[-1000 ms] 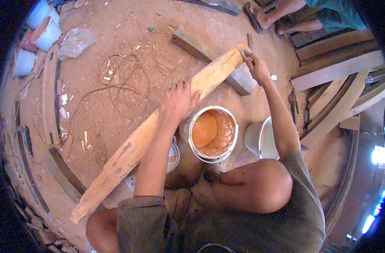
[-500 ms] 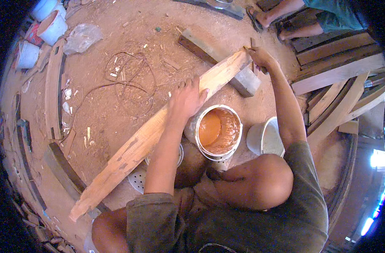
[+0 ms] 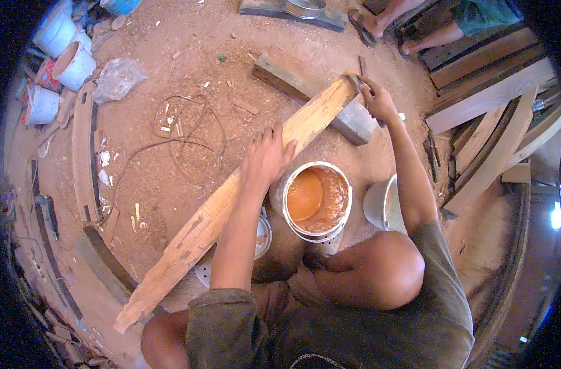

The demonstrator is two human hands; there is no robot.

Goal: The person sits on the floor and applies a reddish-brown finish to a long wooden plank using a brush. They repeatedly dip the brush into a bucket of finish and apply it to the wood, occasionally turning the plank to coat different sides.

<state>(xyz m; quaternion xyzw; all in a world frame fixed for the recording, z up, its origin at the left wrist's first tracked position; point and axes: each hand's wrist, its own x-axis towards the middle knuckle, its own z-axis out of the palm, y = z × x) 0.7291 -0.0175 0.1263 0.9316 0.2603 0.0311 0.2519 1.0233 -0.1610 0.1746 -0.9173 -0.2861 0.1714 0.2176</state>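
Observation:
A long pale wooden plank (image 3: 197, 230) runs slantwise in front of me, from low on the left to the upper right. My left hand (image 3: 267, 154) lies on its middle, palm down, fingers spread over the far edge. At the plank's far end, my right hand (image 3: 377, 101) grips a small putty knife (image 3: 354, 80), its dark blade against the wood; the fingers partly hide the handle. Under that end sits a squared timber block (image 3: 354, 117). A white bucket (image 3: 349, 206) with orange-brown paste inside stands just right of the plank, near my knees.
Another pale bucket (image 3: 374, 206) stands beside my right forearm. Curved timbers (image 3: 496, 154) are stacked at right. Another person's legs (image 3: 434, 38) show at top right. A cord (image 3: 185, 140) coils on the dusty ground; buckets (image 3: 76, 66) and a plastic bag (image 3: 122, 79) lie upper left.
My right hand has drawn back slightly from the plank's tip, and the blade shows more clearly. My left hand stays on the plank. The whole view has shifted a little.

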